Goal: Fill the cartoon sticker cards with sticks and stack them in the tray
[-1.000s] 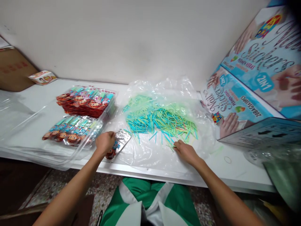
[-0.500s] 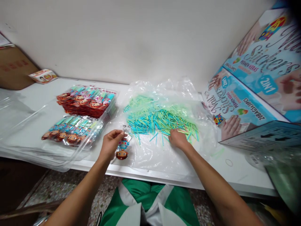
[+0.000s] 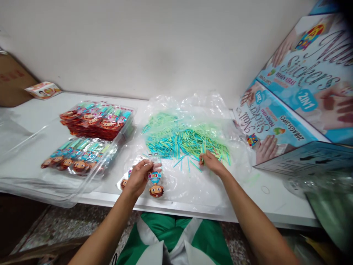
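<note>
My left hand [image 3: 139, 176] is closed on a small clear packet [image 3: 155, 180] printed with a cartoon face, held just above the white table near its front edge. A second such packet [image 3: 124, 182] lies just left of that hand. My right hand [image 3: 211, 163] pinches a thin green stick [image 3: 203, 150] at the near edge of a heap of blue and green sticks [image 3: 182, 138]. The heap rests on a crumpled clear plastic sheet [image 3: 193, 180].
Two stacks of filled cartoon packets [image 3: 95, 119] [image 3: 75, 156] lie in clear bags at the left. Large blue sticker boxes [image 3: 278, 117] stand at the right. A brown carton [image 3: 12, 81] and a small box [image 3: 42, 90] sit far left against the wall.
My left hand lifted one packet up from the table and turned it upright. My right hand moved into the stick heap and closed on a green stick.
</note>
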{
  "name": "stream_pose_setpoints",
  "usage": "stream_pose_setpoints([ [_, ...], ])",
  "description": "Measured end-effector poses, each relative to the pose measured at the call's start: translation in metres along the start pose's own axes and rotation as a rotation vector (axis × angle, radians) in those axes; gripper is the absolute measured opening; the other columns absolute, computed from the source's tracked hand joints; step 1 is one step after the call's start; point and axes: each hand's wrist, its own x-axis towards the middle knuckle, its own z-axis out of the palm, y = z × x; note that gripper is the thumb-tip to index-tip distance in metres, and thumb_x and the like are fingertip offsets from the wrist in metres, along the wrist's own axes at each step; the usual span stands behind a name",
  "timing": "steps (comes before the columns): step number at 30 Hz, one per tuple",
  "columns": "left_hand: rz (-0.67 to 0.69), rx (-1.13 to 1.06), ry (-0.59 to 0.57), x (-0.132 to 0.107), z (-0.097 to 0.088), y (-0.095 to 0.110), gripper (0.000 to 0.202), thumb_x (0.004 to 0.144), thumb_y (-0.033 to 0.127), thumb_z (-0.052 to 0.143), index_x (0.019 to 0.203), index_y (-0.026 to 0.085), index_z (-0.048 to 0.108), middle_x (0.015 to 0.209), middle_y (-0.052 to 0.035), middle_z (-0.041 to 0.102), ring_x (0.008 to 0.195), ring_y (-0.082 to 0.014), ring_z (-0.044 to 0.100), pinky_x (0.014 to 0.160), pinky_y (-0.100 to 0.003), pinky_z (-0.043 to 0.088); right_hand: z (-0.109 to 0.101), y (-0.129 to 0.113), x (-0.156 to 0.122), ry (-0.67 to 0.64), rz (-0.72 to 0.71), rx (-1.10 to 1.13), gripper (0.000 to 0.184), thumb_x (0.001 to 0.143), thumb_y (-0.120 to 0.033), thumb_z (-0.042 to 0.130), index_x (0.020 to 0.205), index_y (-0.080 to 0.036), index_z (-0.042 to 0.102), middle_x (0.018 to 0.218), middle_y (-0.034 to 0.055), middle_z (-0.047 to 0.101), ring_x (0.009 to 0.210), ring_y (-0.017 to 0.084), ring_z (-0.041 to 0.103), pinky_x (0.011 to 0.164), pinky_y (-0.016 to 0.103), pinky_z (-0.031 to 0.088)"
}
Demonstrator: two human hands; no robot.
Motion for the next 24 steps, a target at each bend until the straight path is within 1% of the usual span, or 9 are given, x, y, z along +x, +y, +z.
stream_pose_setpoints([
  [2,-0.023,-0.018,-0.014,0.000,0.004,-0.003,0.021,0.067,0.025,0.069,0.073,0.017,0.050,0.082,-0.0064,0.070,0.065,-0.0165,0.066,0.058,-0.024,0.049,0.012,-0.001,-0.007,0.074,-0.030,0.141,0.028,0.089,-0.034,0.023,0.087,-0.017,0.044,0.072,0.0016,0.059,0.060,0.011,0.056,0.060,0.025,0.046],
  [4,-0.027,-0.020,-0.017,0.001,0.006,-0.006,0.020,0.068,0.024,0.068,0.074,0.017,0.051,0.080,-0.0056,0.070,0.063,-0.0159,0.066,0.057,-0.024,0.049,0.024,-0.002,-0.015,0.163,-0.058,0.251,0.029,0.090,-0.038,0.022,0.093,-0.018,0.042,0.077,0.0014,0.058,0.065,0.011,0.056,0.066,0.026,0.046],
  [7,-0.010,-0.005,-0.027,0.000,0.010,-0.010,0.020,0.069,0.026,0.067,0.076,0.017,0.051,0.082,-0.0062,0.071,0.063,-0.0161,0.066,0.058,-0.024,0.048,0.038,-0.004,-0.027,0.267,-0.085,0.366,0.030,0.090,-0.043,0.026,0.092,-0.019,0.044,0.081,0.0020,0.056,0.079,0.012,0.055,0.079,0.028,0.043],
  [9,-0.004,-0.006,-0.046,-0.002,0.013,-0.011,0.020,0.070,0.026,0.067,0.077,0.017,0.050,0.083,-0.0065,0.071,0.064,-0.0162,0.066,0.059,-0.025,0.048,0.044,-0.004,-0.034,0.301,-0.090,0.412,0.030,0.090,-0.044,0.030,0.090,-0.019,0.045,0.085,0.0031,0.056,0.084,0.013,0.053,0.084,0.029,0.041],
  [12,-0.005,-0.019,-0.078,-0.004,0.018,-0.011,0.022,0.070,0.024,0.068,0.078,0.018,0.048,0.084,-0.0062,0.071,0.065,-0.0165,0.066,0.059,-0.025,0.047,0.050,-0.001,-0.041,0.309,-0.089,0.445,0.028,0.089,-0.044,0.034,0.096,-0.019,0.046,0.086,0.0039,0.056,0.083,0.014,0.053,0.084,0.030,0.041],
  [16,0.000,-0.023,-0.099,-0.004,0.023,-0.013,0.024,0.070,0.022,0.068,0.079,0.017,0.047,0.082,-0.0063,0.071,0.065,-0.0163,0.067,0.062,-0.025,0.047,0.053,0.002,-0.044,0.268,-0.113,0.430,0.030,0.090,-0.042,0.034,0.106,-0.018,0.043,0.085,0.0045,0.057,0.082,0.015,0.054,0.081,0.031,0.042],
  [21,0.022,-0.025,-0.134,-0.004,0.023,-0.017,0.022,0.072,0.021,0.066,0.080,0.017,0.045,0.084,-0.0071,0.071,0.069,-0.0178,0.068,0.070,-0.027,0.047,0.053,0.002,-0.046,0.250,-0.145,0.379,0.027,0.090,-0.042,0.032,0.093,-0.019,0.046,0.082,0.0044,0.058,0.080,0.016,0.055,0.078,0.031,0.043],
  [23,0.028,-0.026,-0.142,-0.005,0.023,-0.017,0.021,0.072,0.021,0.065,0.080,0.017,0.046,0.085,-0.0075,0.071,0.070,-0.0187,0.068,0.073,-0.029,0.046,0.050,0.000,-0.046,0.265,-0.125,0.343,0.027,0.091,-0.041,0.028,0.093,-0.020,0.044,0.078,0.0029,0.058,0.073,0.016,0.056,0.074,0.029,0.043],
  [24,0.029,-0.025,-0.145,-0.005,0.022,-0.017,0.021,0.072,0.021,0.065,0.079,0.017,0.046,0.086,-0.0077,0.071,0.071,-0.0189,0.068,0.074,-0.029,0.046,0.047,-0.001,-0.046,0.269,-0.109,0.285,0.027,0.092,-0.040,0.025,0.095,-0.020,0.042,0.078,0.0029,0.058,0.071,0.016,0.056,0.072,0.029,0.043],
])
